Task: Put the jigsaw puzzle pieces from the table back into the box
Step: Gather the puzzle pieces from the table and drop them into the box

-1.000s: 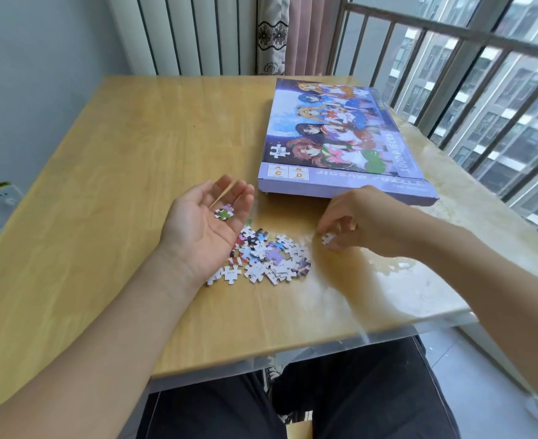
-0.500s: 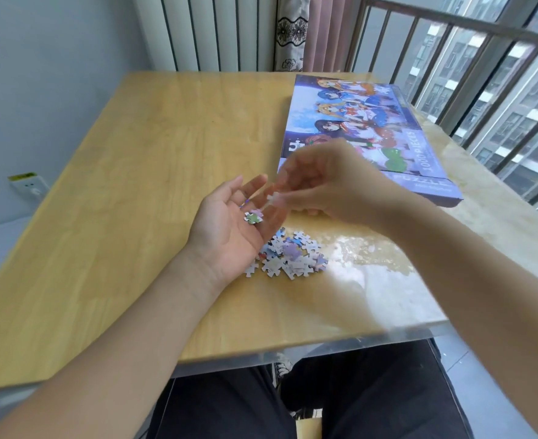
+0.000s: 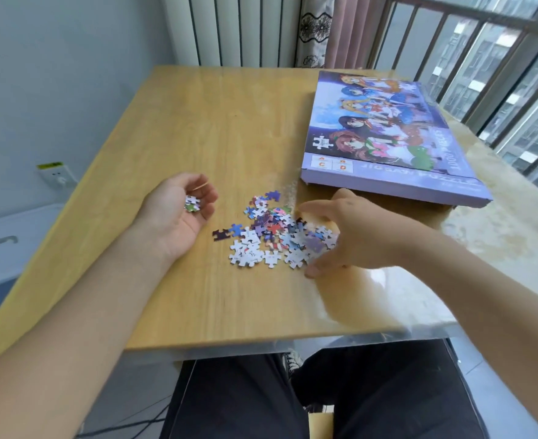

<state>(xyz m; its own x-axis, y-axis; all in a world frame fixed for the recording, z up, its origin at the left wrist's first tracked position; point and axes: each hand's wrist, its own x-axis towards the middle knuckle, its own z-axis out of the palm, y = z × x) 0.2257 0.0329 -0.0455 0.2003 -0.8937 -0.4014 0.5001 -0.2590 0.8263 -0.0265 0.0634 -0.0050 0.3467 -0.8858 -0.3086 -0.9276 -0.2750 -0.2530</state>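
Observation:
A heap of loose jigsaw pieces (image 3: 269, 237) lies on the wooden table (image 3: 214, 128) near its front edge. My left hand (image 3: 176, 217) rests palm up to the left of the heap, its fingers curled round a few puzzle pieces (image 3: 192, 204) in the palm. At the heap's right side is my right hand (image 3: 353, 236), blurred, with thumb and fingers spread and its fingertips touching the pieces. The purple jigsaw box (image 3: 385, 137) lies shut with its picture lid on, at the back right, just beyond my right hand.
A radiator (image 3: 229, 26) and a curtain stand behind the table, and window bars (image 3: 483, 58) run along the right. On the left are a wall socket (image 3: 57, 175) and a white-lidded bin (image 3: 2, 248). My knees are under the table's front edge.
My right hand has left my left palm and dropped to the right side of the heap. My left hand has moved left off the heap and curled its fingers over its pieces.

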